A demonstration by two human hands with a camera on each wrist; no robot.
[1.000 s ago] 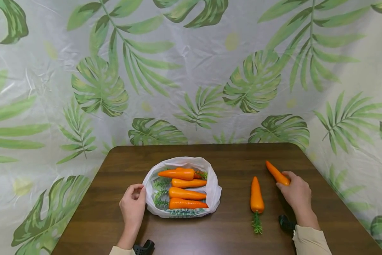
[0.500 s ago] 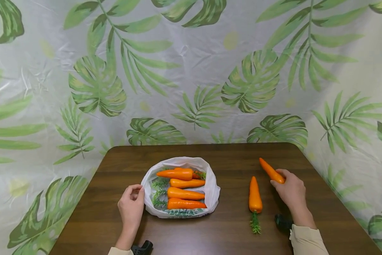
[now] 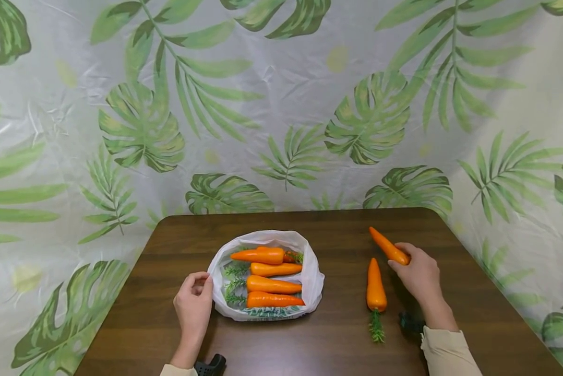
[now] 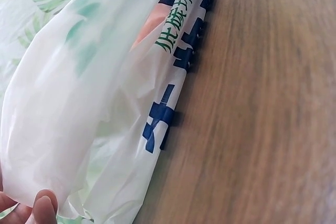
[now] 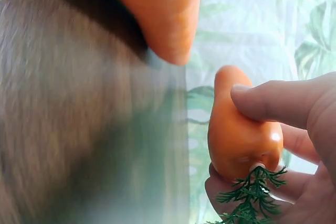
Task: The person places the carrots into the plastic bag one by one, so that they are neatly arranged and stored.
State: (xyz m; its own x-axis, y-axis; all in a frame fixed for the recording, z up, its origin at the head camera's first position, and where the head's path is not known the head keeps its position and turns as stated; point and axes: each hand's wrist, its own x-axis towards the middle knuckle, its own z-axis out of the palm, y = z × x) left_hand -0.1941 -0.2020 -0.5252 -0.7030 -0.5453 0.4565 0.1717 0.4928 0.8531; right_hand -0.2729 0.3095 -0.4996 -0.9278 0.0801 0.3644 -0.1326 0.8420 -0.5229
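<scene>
My left hand [image 3: 193,304] pinches the left rim of a white plastic bag [image 3: 315,282] between thumb and fingers. Inside the bag's wide mouth lie several orange carrots [image 3: 274,285] with green tops. In the left wrist view the thumb [image 4: 45,211] presses the thin bag film [image 4: 47,114], which carries green and dark blue print. My right hand [image 3: 421,275] grips a carrot [image 3: 388,246] by its thick end, tip pointing away to the left. The right wrist view shows that carrot's body [image 5: 239,140] between thumb and fingers, its green tuft [image 5: 252,198] hanging at the palm.
Another carrot [image 3: 376,290] lies on the brown wooden table [image 3: 347,344] between the bag and my right hand, its green top toward me. Behind the table hangs a leaf-patterned curtain [image 3: 281,104]. Black wrist straps [image 3: 211,365] are on both arms.
My right hand has moved left with the carrot, bringing it above the tip of the carrot on the table. The left hand keeps its hold on the bag rim.
</scene>
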